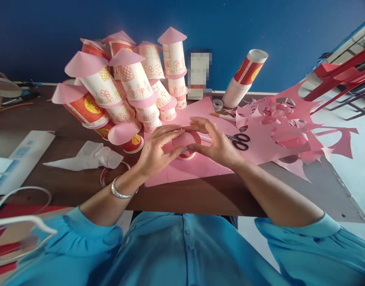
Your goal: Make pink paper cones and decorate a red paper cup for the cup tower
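A small pink paper cone (187, 139) sits over a red paper cup (187, 156), of which only the lower rim shows. From the left, my left hand (157, 153) curves around the cone with thumb and fingers at its edge. My right hand (221, 145) closes in from the other side, its thumb nearly meeting the left thumb at the front. Both rest above a pink paper sheet (161, 176). Black-handled scissors (241, 142) lie just right of my right hand, partly hidden by it. My fingers cover much of the cone's sides.
Decorated paper-cup towers (137, 85) with pink cone roofs crowd the back left. A tilted stack of cups (245, 77), a tape roll (217, 105) and a brush (222, 116) are behind. Pink paper scraps (290, 135) spread right; crumpled white tissue (90, 157) lies left.
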Demonstrator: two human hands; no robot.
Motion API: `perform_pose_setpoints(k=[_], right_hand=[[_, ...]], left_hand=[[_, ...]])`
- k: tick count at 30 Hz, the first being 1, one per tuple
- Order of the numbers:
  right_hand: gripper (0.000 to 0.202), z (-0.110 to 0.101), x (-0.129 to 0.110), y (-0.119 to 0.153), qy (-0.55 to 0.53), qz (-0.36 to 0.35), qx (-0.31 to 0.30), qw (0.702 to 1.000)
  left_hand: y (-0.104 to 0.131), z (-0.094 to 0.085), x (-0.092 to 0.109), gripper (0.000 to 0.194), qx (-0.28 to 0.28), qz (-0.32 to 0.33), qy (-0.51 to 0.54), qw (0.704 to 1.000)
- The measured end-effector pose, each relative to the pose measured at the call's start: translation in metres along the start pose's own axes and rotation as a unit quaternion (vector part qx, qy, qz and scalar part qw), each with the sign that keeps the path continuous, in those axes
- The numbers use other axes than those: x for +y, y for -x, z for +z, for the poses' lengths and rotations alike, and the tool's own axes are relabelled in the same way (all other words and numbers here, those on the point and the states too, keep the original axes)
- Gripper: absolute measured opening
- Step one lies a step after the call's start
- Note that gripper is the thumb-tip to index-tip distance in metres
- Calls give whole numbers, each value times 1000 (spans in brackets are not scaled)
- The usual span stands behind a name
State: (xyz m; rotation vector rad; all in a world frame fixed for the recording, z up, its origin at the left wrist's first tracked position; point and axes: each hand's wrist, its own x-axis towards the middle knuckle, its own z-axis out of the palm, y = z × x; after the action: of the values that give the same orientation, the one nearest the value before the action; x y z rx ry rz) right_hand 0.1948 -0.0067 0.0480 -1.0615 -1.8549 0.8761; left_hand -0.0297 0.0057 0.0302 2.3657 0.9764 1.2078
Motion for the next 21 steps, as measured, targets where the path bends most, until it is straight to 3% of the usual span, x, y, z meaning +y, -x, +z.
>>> perform_pose_setpoints(k=[6, 13, 21], right_hand=[[73, 0, 0, 0, 5, -12, -7, 1000], [63, 0, 0, 1, -2, -55, 33, 998], [59, 8, 3, 6, 159, -118, 68, 978]], left_hand=[[-1, -1, 2, 36, 3, 18, -12, 1000], [0, -3, 4, 55, -17, 20, -25, 999], [5, 4, -1, 54, -18, 45, -78, 996]])
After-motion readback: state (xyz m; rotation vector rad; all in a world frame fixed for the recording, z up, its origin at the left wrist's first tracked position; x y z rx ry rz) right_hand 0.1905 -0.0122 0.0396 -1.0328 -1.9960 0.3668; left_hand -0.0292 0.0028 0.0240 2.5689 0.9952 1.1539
